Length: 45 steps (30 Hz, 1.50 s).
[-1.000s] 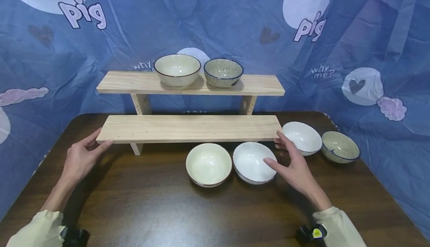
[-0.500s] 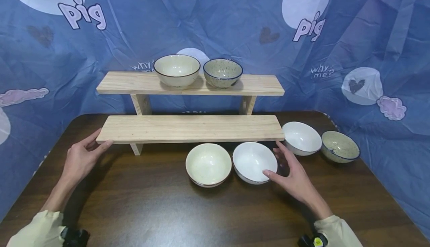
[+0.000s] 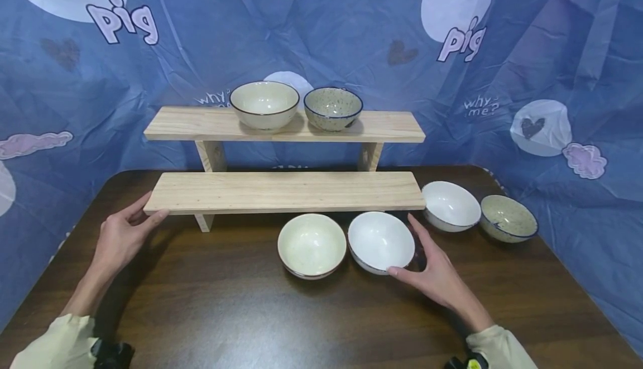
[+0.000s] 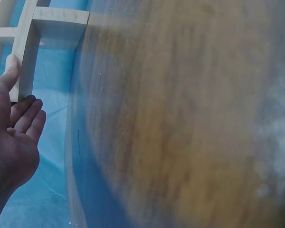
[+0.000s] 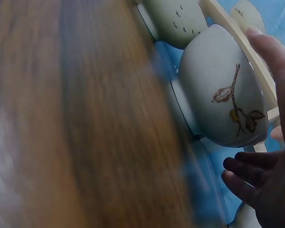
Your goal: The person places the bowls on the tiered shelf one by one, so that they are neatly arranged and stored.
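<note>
My left hand pinches the left end of the lower board of a two-tier wooden shelf, thumb at its front edge. The left wrist view shows the thumb and fingers on either side of the board end. My right hand is spread around the right side of a white bowl on the table, thumb at the near rim. In the right wrist view this bowl bears a brown leafy twig, and the fingers stand slightly apart from it. A cream bowl sits just left of it.
On the upper board stand a cream bowl with a dark rim and a speckled blue-rimmed bowl. Right of the shelf, another white bowl and a greenish bowl rest on the brown table. Behind hangs a blue printed cloth.
My right hand has left the right end of the lower board and come down toward the near side of the white bowl. The left hand and the bowls have stayed put.
</note>
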Each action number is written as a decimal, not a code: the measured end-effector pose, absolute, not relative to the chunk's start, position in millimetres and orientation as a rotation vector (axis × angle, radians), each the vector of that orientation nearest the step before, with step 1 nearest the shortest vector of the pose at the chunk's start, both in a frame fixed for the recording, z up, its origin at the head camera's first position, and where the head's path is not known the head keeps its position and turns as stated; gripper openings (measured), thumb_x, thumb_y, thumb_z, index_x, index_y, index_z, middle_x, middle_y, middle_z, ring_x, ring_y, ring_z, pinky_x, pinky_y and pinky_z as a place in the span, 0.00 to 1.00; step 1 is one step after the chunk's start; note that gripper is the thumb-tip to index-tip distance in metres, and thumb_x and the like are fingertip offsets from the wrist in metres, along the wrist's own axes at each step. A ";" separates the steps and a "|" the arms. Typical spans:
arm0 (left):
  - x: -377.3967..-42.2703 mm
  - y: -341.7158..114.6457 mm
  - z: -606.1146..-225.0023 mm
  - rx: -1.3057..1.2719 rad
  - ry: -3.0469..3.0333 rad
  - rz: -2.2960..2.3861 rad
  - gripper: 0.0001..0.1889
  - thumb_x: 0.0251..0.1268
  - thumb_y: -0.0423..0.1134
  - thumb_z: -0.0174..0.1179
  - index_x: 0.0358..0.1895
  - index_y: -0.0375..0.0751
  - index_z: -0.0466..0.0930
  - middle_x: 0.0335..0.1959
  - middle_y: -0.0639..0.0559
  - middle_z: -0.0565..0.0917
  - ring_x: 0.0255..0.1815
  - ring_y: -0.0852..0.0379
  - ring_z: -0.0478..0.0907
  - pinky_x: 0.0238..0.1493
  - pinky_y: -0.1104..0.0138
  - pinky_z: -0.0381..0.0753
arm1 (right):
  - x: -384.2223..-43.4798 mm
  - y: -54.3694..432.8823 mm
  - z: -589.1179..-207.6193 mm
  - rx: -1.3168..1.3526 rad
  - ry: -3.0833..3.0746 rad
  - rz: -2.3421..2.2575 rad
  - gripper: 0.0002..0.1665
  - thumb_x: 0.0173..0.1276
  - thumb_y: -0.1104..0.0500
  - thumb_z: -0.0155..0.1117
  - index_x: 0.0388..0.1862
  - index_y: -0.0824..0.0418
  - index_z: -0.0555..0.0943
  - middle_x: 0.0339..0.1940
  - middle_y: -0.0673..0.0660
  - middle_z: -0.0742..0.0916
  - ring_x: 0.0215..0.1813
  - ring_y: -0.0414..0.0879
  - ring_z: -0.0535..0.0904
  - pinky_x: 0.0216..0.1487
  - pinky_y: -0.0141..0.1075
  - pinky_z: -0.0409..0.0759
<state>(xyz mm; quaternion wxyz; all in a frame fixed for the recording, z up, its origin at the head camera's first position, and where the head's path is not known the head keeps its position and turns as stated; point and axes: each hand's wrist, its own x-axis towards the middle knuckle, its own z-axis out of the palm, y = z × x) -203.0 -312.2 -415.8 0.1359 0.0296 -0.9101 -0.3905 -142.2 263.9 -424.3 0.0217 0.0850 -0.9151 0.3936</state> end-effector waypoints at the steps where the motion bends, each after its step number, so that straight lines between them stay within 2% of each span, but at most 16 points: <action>1: -203.0 -312.1 -415.9 0.086 -2.637 -1.133 0.38 0.74 0.54 0.64 0.77 0.34 0.66 0.64 0.27 0.76 0.62 0.27 0.76 0.37 0.83 0.65 | -142.3 263.5 -425.0 0.259 -2.846 1.215 0.68 0.59 0.42 0.81 0.87 0.55 0.49 0.83 0.68 0.61 0.79 0.68 0.58 0.70 0.65 0.59; 4: -202.9 -312.0 -416.3 0.089 -2.641 -1.137 0.38 0.74 0.54 0.64 0.77 0.34 0.65 0.64 0.27 0.76 0.63 0.27 0.76 0.37 0.84 0.65 | -142.8 262.3 -427.5 0.256 -2.877 1.200 0.71 0.57 0.39 0.81 0.87 0.54 0.47 0.84 0.68 0.58 0.80 0.69 0.54 0.71 0.67 0.57; 10: -202.3 -312.2 -417.2 0.092 -2.645 -1.128 0.38 0.74 0.54 0.64 0.77 0.34 0.65 0.64 0.28 0.76 0.63 0.28 0.76 0.37 0.83 0.65 | -144.2 258.4 -433.0 0.291 -2.896 1.234 0.75 0.55 0.39 0.83 0.87 0.55 0.44 0.85 0.67 0.54 0.82 0.67 0.52 0.72 0.65 0.55; 15: -202.3 -312.3 -418.5 0.093 -2.645 -1.126 0.38 0.74 0.54 0.64 0.77 0.34 0.65 0.64 0.29 0.76 0.63 0.28 0.76 0.37 0.83 0.65 | -145.3 255.5 -435.5 0.292 -2.885 1.258 0.77 0.53 0.39 0.84 0.87 0.56 0.43 0.85 0.67 0.54 0.82 0.66 0.52 0.73 0.64 0.56; 29: -202.9 -314.6 -419.0 0.088 -2.637 -1.132 0.38 0.74 0.53 0.64 0.77 0.34 0.66 0.64 0.29 0.76 0.62 0.29 0.76 0.37 0.85 0.66 | -146.3 250.6 -437.5 0.308 -2.853 1.261 0.77 0.53 0.42 0.85 0.86 0.61 0.44 0.84 0.69 0.56 0.80 0.68 0.56 0.72 0.63 0.57; 37: -204.3 -314.9 -418.0 0.080 -2.635 -1.125 0.38 0.74 0.54 0.64 0.77 0.35 0.66 0.64 0.29 0.77 0.61 0.28 0.78 0.35 0.84 0.66 | -147.9 249.9 -438.5 0.344 -2.855 1.216 0.78 0.55 0.41 0.84 0.86 0.65 0.42 0.85 0.69 0.52 0.81 0.68 0.52 0.73 0.63 0.55; 45: -204.2 -314.3 -417.6 0.081 -2.639 -1.141 0.38 0.74 0.54 0.64 0.77 0.35 0.65 0.66 0.29 0.75 0.62 0.28 0.77 0.36 0.85 0.66 | -146.6 251.2 -438.8 0.343 -2.852 1.181 0.77 0.56 0.40 0.83 0.86 0.66 0.42 0.84 0.71 0.54 0.81 0.69 0.52 0.73 0.63 0.55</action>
